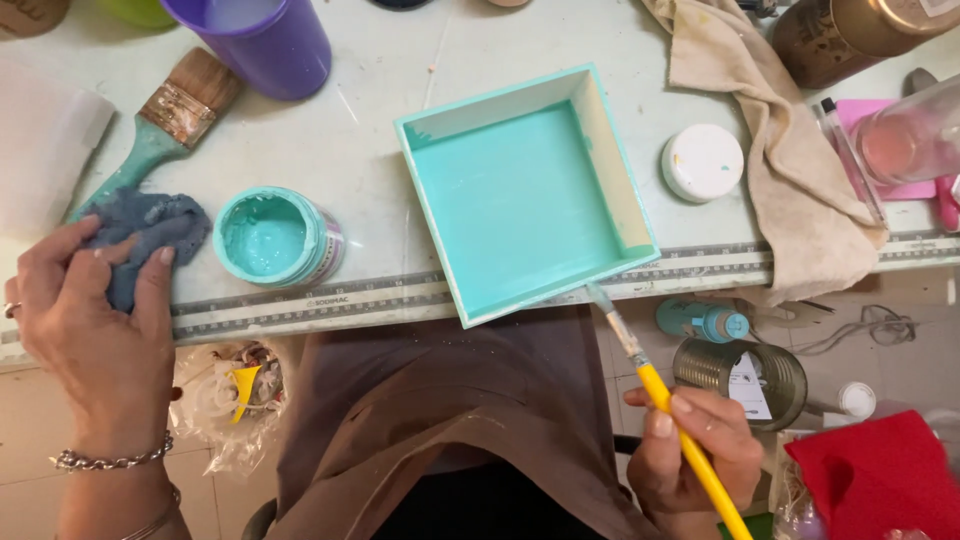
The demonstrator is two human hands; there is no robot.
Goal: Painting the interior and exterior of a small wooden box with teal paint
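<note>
tray [520,200] mid-table | open paint jar [275,237] left of it | lid [702,162], cloth [790,170] right

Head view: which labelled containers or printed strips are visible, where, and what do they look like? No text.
Paint jar: beside the left hand, round, open, turquoise paint, pale label band.
Tin can: below the table edge near the right hand, silver, ribbed, white label.
Brown bottle: top right, lying down, dark label.
Ruler strip: along the table's front edge, grey, printed marks.
</note>
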